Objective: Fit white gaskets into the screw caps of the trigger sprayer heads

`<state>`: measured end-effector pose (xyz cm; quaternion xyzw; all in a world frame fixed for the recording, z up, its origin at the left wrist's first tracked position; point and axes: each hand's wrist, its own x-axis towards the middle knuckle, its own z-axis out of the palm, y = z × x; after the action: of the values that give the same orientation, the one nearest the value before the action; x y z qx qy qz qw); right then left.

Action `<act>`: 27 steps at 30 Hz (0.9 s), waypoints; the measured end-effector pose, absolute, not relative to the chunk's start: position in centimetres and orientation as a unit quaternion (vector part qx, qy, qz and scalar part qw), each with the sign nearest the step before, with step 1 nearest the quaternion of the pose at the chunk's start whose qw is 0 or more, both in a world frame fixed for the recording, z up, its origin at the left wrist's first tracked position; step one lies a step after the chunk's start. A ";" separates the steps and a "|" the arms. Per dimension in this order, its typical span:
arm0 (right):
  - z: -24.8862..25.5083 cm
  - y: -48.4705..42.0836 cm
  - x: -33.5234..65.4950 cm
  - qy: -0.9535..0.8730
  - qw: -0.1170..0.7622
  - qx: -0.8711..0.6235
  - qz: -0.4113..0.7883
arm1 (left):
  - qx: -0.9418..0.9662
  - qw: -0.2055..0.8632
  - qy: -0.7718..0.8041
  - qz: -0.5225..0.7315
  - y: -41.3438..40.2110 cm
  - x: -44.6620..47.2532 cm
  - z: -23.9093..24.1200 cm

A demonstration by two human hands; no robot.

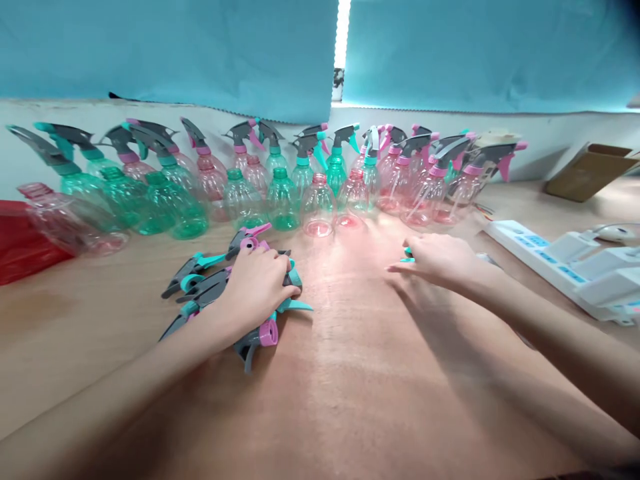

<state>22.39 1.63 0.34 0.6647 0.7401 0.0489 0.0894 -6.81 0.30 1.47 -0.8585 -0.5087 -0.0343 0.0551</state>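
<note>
My left hand [260, 283] lies on a pile of loose grey spray heads [210, 283] with teal and pink collars, its fingers curled round one teal-collared spray head [294, 275]. A pink-collared head [263, 333] lies just under the wrist. My right hand [435, 259] rests on the wooden table [350, 373], fingers stretched toward the left, touching a small teal part [407, 253]. Behind both hands stands a row of clear green and pink bottles [280, 200]; several carry spray heads, and some at the front, like the pink bottle [319, 207], have none.
A white power strip with plugs [565, 263] lies at the right. A cardboard box [590, 170] sits at the far right. A red thing [20, 243] is at the left edge. Blue cloth hangs behind the table.
</note>
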 end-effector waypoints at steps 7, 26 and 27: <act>-1.0 -1.7 24.1 0.790 0.027 0.613 -0.004 | -0.873 0.031 -0.484 -0.058 -0.2 -6.4 1.2; 6.0 -6.2 15.1 0.908 -0.137 0.360 -0.167 | -0.857 -0.070 -0.332 -0.387 -7.5 -5.3 -1.6; 5.8 -6.0 14.9 0.904 -0.130 0.364 -0.183 | -0.859 -0.073 -0.333 -0.383 -7.6 -5.4 -1.9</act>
<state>14.93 -6.01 5.80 0.3644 0.9038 -0.1827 -0.1301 -5.41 -7.60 -1.90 -0.8586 -0.3329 -0.3830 -0.0730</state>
